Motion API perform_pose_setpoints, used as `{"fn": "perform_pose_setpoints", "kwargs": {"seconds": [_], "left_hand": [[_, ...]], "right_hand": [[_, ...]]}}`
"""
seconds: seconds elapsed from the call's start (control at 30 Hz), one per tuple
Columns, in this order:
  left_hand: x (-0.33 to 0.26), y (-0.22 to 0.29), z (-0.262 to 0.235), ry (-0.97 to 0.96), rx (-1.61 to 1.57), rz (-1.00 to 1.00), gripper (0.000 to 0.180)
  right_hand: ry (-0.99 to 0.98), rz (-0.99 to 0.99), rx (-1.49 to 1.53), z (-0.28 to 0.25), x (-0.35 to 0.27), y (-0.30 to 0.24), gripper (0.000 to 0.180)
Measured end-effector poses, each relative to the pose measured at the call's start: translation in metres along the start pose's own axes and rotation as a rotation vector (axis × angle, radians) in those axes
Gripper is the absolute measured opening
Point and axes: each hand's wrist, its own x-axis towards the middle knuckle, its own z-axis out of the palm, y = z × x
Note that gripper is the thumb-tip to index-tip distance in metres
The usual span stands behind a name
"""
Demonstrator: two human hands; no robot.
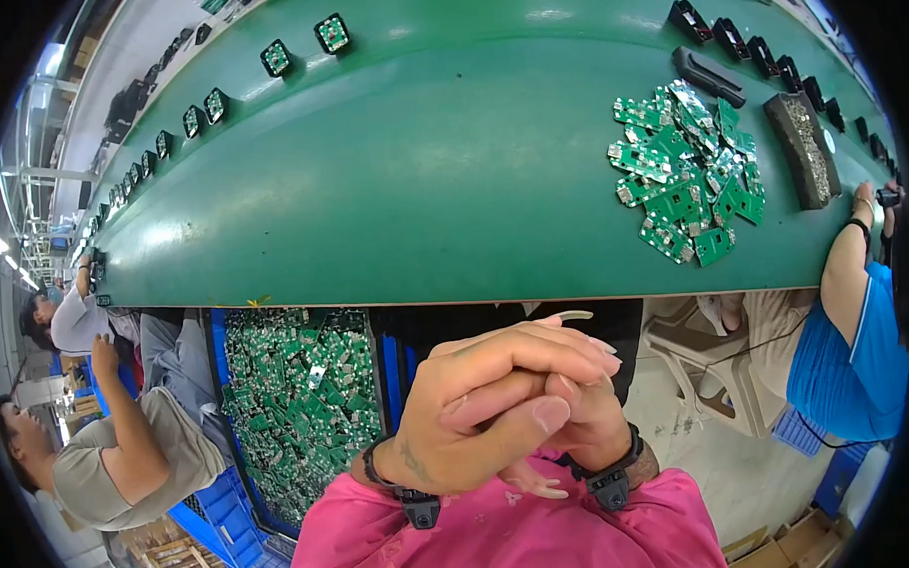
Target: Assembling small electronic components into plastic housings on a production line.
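My left hand (479, 403) and my right hand (584, 420) are clasped together in front of my chest, below the near edge of a green conveyor belt (420, 165). The left hand wraps over the right; neither holds any object. Both wrists wear black bands above pink sleeves. A pile of green circuit boards (686, 171) lies on the belt to the upper right, well away from my hands.
A blue crate (304, 409) full of green circuit boards sits under the belt at my left. Black housings (757, 48) and a dark foam block (802, 150) lie at the belt's far right. Small framed boards (276, 58) run along the far edge. Other people sit at both sides.
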Motion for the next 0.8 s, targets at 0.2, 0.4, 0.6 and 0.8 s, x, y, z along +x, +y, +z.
{"fn": "perform_pose_setpoints", "kwargs": {"seconds": [0.2,0.4,0.6,0.8], "left_hand": [[0.004,-0.001,0.007,0.028,-0.059,-0.048,0.022],[0.007,0.003,0.011,0.034,-0.013,-0.1,0.02],[0.014,0.001,0.016,0.066,0.064,-0.089,0.019],[0.016,0.002,0.018,0.062,0.207,-0.064,0.019]], "right_hand": [[-0.233,-0.05,0.358,0.008,0.018,-0.009,0.05],[-0.224,-0.08,0.487,-0.002,0.009,0.005,0.052],[-0.303,-0.081,0.508,-0.004,0.017,0.003,0.054],[-0.248,-0.167,0.517,-0.005,0.014,0.006,0.048]]}}
